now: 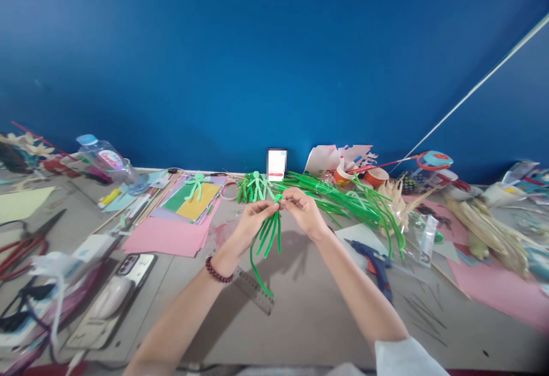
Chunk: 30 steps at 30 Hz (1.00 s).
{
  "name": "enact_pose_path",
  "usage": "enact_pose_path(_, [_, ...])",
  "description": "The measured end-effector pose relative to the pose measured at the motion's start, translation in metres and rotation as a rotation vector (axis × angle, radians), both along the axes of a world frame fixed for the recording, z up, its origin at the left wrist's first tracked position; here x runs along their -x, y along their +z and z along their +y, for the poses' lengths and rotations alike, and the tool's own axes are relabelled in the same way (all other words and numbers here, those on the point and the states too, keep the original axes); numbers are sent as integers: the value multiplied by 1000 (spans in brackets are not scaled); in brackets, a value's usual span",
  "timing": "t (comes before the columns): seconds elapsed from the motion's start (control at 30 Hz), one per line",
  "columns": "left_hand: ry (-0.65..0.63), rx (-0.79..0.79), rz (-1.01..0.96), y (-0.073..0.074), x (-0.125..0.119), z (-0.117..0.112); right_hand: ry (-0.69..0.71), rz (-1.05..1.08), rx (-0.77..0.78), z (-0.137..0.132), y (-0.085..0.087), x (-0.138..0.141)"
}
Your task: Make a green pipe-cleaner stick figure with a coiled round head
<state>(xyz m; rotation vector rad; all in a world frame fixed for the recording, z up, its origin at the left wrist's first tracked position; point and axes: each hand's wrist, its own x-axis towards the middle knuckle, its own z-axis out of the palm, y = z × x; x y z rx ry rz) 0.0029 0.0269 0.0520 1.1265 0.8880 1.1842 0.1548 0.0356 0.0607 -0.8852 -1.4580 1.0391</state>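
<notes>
Both hands meet above the middle of the table on a bundle of green pipe cleaners (269, 237). My left hand (253, 221) pinches the bundle near its top, and the strands hang down from it toward the table. My right hand (302, 207) is closed on the bundle's upper end, fingertips at a small loop. A dark red bead bracelet (218, 272) sits on my left wrist. Just behind the hands stand finished green pipe-cleaner figures (254, 186).
A pile of loose green pipe cleaners (351, 201) lies to the right, with a blue glue gun (375, 261) before it. A clear ruler (254, 290) lies under my left forearm. Pink paper (171, 236), coloured sheets, a phone (135, 264), scissors (26, 244) and a water bottle (107, 158) fill the left.
</notes>
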Motion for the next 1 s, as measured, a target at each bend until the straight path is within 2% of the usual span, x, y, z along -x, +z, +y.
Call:
enact_pose_path(0.1, [-1,37,-40,0,-1,1,5,40,45,0,1,-1])
enact_pose_path(0.27, [19,-22,17,2,-1,2,134,289,342,-2,1,0])
enact_pose_path(0.37, [-1,-50,41,4,0,1,175,312,411,-2,2,0])
enact_pose_path(0.67, [-116,33,-107,5,-2,-4,205,212,295,-5,5,0])
enact_pose_path(0.8, [-3,39,-70,3,-3,-1,33,138,219,-4,6,-2])
enact_pose_path(1.0, [132,-139,182,2,-4,0,-73,7,175,-3,3,-2])
